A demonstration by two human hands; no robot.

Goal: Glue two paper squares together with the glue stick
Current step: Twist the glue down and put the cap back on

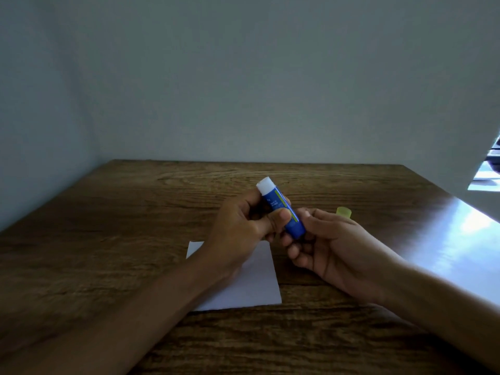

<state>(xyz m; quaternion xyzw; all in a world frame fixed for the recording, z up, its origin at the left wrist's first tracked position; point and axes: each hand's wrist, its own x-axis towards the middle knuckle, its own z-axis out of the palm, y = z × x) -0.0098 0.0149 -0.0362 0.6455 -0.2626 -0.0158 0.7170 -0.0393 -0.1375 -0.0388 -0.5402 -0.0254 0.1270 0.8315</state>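
**A:** Where is the glue stick (282,209)?

**B:** Up in the air above the counter (108,239), between both hands. It is blue with a yellow-green stripe along its side, tilted, its white glue end pointing up and away from the person. No cap sits on it.

**A:** How do the hands hold it?

**B:** The left hand (243,228) grips the middle of the tube, fingers curled behind it and the thumb pressed across the front. The right hand (324,244) meets the tube's lower end: its fingers (293,251) are curled and bunched under the base, and the thumb lies near the side. Whether they actually pinch the base I cannot tell, since the tube hides the contact.

**A:** And the paper?

**B:** A white paper square (254,288) lies flat on the counter, just below the hands. The left wrist and forearm cross over its left part, hiding much of it. I cannot tell whether it is one sheet or two stacked.

**A:** Anything else around?

**B:** A small yellow-green cap (344,211) stands on the counter just beyond the right hand, partly hidden behind the knuckles. The counter is dark wood grain, with a bright glare along its right side. A plain pale wall (243,77) rises behind it.
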